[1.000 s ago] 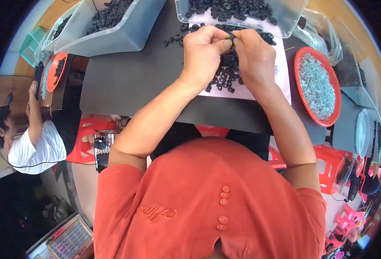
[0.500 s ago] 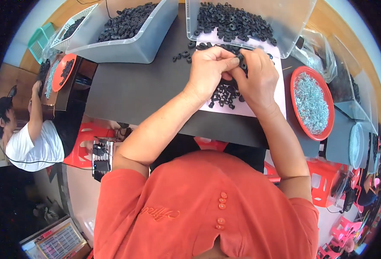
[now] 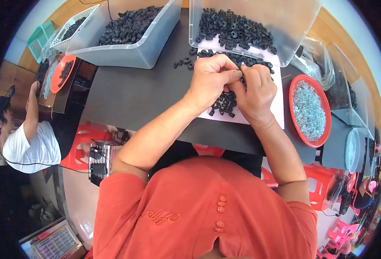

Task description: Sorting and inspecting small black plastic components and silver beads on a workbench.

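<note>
My left hand [image 3: 212, 82] and my right hand [image 3: 257, 91] meet over a white sheet [image 3: 277, 101], thumbs and fingers pinched together. Between the fingertips is a small black part, mostly hidden by them. Beneath and in front of the hands lie loose small black parts [image 3: 225, 103] on the sheet. More black ring-shaped parts [image 3: 259, 62] are spread just beyond my hands, spilling from a tipped clear plastic bin [image 3: 300, 32] at the far side.
At right stands a red plate [image 3: 329, 113] heaped with small shiny silvery pieces [image 3: 310, 110]. A clear bin [image 3: 143, 56] of black parts is at far left. Stray black rings [image 3: 184, 63] dot the dark table [image 3: 130, 95]. Further left, a person in white [image 3: 33, 144] works beside an orange plate [image 3: 57, 82].
My hands stay together over the sheet, and the black part visible between the fingers before is now mostly covered. The whole view has shifted slightly, with the table sitting lower.
</note>
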`<state>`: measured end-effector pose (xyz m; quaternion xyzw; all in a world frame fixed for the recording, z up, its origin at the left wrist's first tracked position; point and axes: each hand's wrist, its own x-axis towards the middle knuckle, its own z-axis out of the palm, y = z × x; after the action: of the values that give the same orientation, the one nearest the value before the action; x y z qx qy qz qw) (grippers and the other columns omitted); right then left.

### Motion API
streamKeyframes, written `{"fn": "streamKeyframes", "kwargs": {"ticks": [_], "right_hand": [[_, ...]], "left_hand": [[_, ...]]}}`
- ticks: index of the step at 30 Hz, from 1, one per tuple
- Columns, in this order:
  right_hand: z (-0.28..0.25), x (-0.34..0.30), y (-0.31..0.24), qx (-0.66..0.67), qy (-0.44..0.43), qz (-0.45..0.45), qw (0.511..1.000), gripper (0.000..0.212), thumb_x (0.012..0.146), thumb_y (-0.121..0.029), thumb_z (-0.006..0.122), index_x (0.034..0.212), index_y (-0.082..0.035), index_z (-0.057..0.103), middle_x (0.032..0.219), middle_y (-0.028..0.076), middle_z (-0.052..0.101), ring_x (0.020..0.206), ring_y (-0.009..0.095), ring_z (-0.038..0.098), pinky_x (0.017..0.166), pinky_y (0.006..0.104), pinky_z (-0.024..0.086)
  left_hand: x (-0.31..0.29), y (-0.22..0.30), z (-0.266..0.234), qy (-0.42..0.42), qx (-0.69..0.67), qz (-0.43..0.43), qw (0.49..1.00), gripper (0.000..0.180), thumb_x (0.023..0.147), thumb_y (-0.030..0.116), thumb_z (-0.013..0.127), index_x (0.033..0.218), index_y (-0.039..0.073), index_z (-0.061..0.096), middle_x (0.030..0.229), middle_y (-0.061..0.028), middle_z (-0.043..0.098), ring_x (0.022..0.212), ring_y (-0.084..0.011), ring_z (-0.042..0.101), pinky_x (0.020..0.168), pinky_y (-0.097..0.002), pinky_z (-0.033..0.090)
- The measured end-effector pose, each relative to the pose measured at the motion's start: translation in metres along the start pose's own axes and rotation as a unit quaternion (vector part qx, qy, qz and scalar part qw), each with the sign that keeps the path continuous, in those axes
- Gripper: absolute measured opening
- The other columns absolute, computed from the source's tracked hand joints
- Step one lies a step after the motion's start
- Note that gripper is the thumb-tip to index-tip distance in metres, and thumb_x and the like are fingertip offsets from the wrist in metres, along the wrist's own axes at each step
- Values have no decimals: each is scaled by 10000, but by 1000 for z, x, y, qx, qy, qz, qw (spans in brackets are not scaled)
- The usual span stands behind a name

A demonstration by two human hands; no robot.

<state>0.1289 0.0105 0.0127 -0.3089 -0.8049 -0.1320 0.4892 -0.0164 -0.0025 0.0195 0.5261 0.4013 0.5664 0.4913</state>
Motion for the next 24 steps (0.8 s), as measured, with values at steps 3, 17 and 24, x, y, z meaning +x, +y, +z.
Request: {"fn": "streamKeyframes", "kwargs": {"ticks": [3, 17, 24], "right_hand": [[-2, 2, 2, 7, 14, 17, 1000, 323, 667, -11, 754, 954, 17, 609, 766, 121, 558, 686, 284, 578, 573, 369, 476], [-6, 0, 6, 78, -3, 23, 997, 405, 689, -183, 811, 1015, -40, 617, 829, 92, 605, 748, 278, 602, 650, 377, 475], [-9, 3, 4, 112, -10, -17, 994, 299, 696, -154, 786, 921, -54, 616, 781, 75, 592, 714, 262, 598, 626, 372, 467]], "left_hand": [[0, 1, 3, -1, -14, 4, 1000, 59, 860, 49, 702, 862, -6, 682, 740, -31, 659, 615, -83, 594, 551, -216, 493], [4, 80, -30, 205, 60, 190, 958, 119, 839, 32, 675, 908, -63, 659, 755, -115, 664, 631, -179, 642, 555, -266, 495], [57, 106, -103, 298, 209, 198, 910, 93, 802, 32, 710, 856, -39, 685, 735, -66, 667, 608, -145, 620, 555, -259, 495]]}}
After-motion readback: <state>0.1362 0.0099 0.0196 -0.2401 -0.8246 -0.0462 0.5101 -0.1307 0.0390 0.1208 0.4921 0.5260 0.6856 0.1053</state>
